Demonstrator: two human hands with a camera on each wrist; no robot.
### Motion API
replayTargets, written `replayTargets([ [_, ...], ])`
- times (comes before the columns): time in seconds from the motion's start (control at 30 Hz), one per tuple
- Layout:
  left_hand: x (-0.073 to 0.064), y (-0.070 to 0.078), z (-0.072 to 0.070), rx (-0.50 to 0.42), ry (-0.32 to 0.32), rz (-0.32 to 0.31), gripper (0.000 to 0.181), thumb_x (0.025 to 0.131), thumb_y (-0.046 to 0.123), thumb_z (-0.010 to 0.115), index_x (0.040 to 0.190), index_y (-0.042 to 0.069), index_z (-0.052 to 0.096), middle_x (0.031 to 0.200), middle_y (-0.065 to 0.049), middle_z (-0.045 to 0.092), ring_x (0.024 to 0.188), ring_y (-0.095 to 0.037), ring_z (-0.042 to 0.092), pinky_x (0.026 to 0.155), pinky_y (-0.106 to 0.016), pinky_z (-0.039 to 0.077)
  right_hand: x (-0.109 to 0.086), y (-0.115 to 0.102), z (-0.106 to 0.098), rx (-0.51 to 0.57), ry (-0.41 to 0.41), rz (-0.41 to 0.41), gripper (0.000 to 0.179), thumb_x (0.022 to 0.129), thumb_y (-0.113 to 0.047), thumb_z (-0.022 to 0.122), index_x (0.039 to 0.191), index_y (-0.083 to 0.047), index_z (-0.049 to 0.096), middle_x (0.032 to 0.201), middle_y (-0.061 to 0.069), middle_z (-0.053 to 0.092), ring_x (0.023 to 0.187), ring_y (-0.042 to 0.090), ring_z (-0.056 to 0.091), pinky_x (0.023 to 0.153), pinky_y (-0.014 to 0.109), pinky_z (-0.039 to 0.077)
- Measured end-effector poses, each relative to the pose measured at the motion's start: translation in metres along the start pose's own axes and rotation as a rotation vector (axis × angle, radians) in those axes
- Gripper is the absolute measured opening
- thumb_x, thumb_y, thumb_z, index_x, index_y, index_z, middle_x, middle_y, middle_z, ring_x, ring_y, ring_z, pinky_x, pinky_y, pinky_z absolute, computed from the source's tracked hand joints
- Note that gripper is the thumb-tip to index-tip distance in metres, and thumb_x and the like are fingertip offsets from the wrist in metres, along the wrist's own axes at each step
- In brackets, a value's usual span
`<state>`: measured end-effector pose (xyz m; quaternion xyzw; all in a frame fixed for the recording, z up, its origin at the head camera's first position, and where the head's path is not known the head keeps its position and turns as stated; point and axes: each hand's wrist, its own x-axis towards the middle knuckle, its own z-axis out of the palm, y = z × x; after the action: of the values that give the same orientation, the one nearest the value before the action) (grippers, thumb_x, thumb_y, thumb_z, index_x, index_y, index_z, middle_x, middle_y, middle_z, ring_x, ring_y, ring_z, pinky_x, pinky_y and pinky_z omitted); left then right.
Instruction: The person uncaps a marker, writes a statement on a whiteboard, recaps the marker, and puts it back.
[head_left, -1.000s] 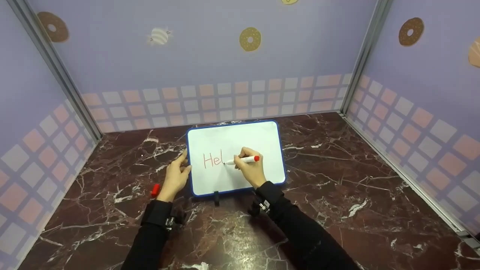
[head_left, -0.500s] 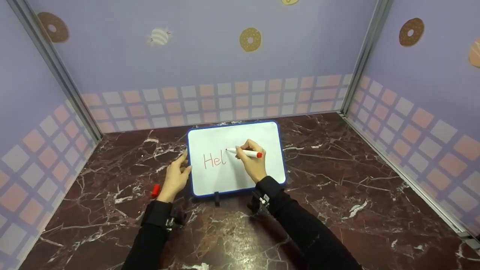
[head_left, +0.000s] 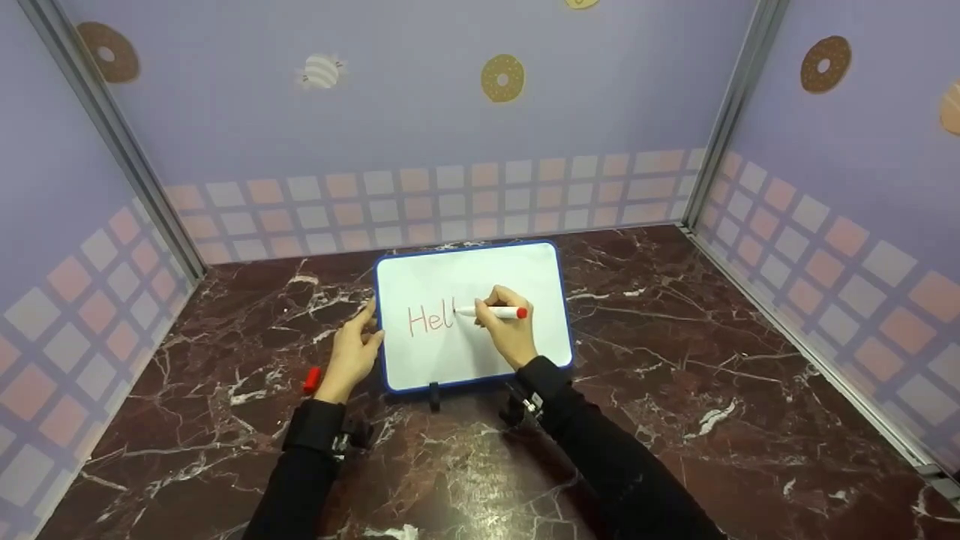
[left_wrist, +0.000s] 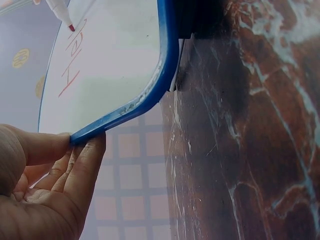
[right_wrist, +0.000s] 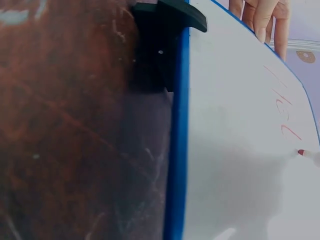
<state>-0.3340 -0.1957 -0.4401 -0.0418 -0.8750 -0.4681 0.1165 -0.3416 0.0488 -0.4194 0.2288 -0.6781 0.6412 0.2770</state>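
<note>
apparently for steadiness, whiteboard (head_left: 442, 356) on black stand (head_left: 434, 397) on table (head_left: 750, 375), left edge pinched by left hand (head_left: 354, 352), fingers closed upon it; marker (head_left: 507, 312), uncapped, gripped in right hand (head_left: 511, 339), fingers curled, likely for control; red cap (head_left: 312, 379) just beside left hand.

Head view high, facing forward-down; wrist views close, sideways, sharing whiteboard (head_left: 450, 352).

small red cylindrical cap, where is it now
In the head view, the red cap lies on the maroon marbled tabletop, just left of the bare left hand, near its wrist.
</note>
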Motion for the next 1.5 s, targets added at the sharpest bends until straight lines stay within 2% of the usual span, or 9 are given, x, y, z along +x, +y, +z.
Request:
replayTargets([
  [0.3, 0.0, 0.002, 0.0, 0.002, 0.019, 0.003, 0.059, 0.096, -0.005, 0.055, 0.151, 0.003, 0.036, 0.131, -0.036, 0.054, 0.11, -0.048, 0.064, 0.084, -0.047, 0.057, -0.006, -0.002, -0.009, -0.017, -0.03, 0.036, 0.021, 0.085, 0.015, 0.059, 0.067, 0.017, 0.048, 0.062, 0.031, 0.061, 0.053, 0.039, 0.061, 0.051, 0.017, 0.047],
  [0.5, 0.0, 0.0, 0.0, 0.025, 0.03, 0.008, 0.059, 0.095, -0.006, 0.055, 0.151, 0.003, 0.038, 0.129, -0.035, 0.056, 0.107, -0.046, 0.065, 0.082, -0.045, 0.056, -0.005, -0.002, -0.012, -0.035, 0.015, 0.02, 0.021, 0.085, 0.014, 0.06, 0.066, 0.015, 0.049, 0.063, 0.029, 0.062, 0.052, 0.026, 0.061, 0.051, 0.016, 0.045],
  [0.63, 0.0, -0.001, 0.0, 0.025, 0.029, 0.0, 0.059, 0.095, -0.006, 0.055, 0.151, 0.003, 0.038, 0.129, -0.035, 0.056, 0.108, -0.046, 0.065, 0.082, -0.045, 0.057, -0.004, -0.001, -0.012, -0.033, 0.043, 0.019, 0.021, 0.085, 0.013, 0.06, 0.067, 0.014, 0.049, 0.064, 0.028, 0.062, 0.053, 0.023, 0.061, 0.052, 0.017, 0.044],
  [0.8, -0.001, 0.0, 0.0, 0.019, 0.02, -0.007, 0.059, 0.095, -0.006, 0.054, 0.151, 0.003, 0.037, 0.132, -0.035, 0.054, 0.112, -0.048, 0.063, 0.088, -0.05, 0.056, -0.003, 0.0, -0.011, -0.029, 0.053, 0.004, 0.021, 0.085, 0.014, 0.06, 0.067, 0.014, 0.049, 0.065, 0.028, 0.062, 0.054, 0.024, 0.061, 0.052, 0.017, 0.045],
  [1.17, 0.0, 0.0, -0.001, -0.001, 0.012, 0.007, 0.06, 0.096, -0.005, 0.055, 0.152, 0.004, 0.036, 0.13, -0.035, 0.054, 0.11, -0.048, 0.064, 0.086, -0.048, 0.057, -0.005, -0.002, -0.015, -0.057, 0.074, -0.012, 0.022, 0.084, 0.016, 0.059, 0.066, 0.015, 0.047, 0.063, 0.029, 0.06, 0.053, 0.037, 0.06, 0.051, 0.015, 0.043],
  [1.37, -0.001, 0.0, 0.0, -0.001, 0.018, 0.001, 0.06, 0.095, -0.005, 0.055, 0.152, 0.005, 0.037, 0.129, -0.034, 0.055, 0.107, -0.046, 0.065, 0.08, -0.042, 0.057, -0.009, -0.002, -0.017, -0.033, 0.046, 0.016, 0.021, 0.083, 0.017, 0.058, 0.065, 0.016, 0.048, 0.06, 0.031, 0.059, 0.05, 0.03, 0.059, 0.049, 0.015, 0.043],
  [1.5, -0.001, 0.001, 0.001, 0.003, 0.023, 0.001, 0.059, 0.095, -0.005, 0.055, 0.151, 0.004, 0.038, 0.128, -0.034, 0.056, 0.108, -0.046, 0.065, 0.081, -0.042, 0.057, -0.009, -0.003, -0.015, -0.016, 0.033, 0.035, 0.02, 0.083, 0.016, 0.059, 0.066, 0.017, 0.048, 0.061, 0.032, 0.06, 0.05, 0.026, 0.059, 0.049, 0.015, 0.044],
])
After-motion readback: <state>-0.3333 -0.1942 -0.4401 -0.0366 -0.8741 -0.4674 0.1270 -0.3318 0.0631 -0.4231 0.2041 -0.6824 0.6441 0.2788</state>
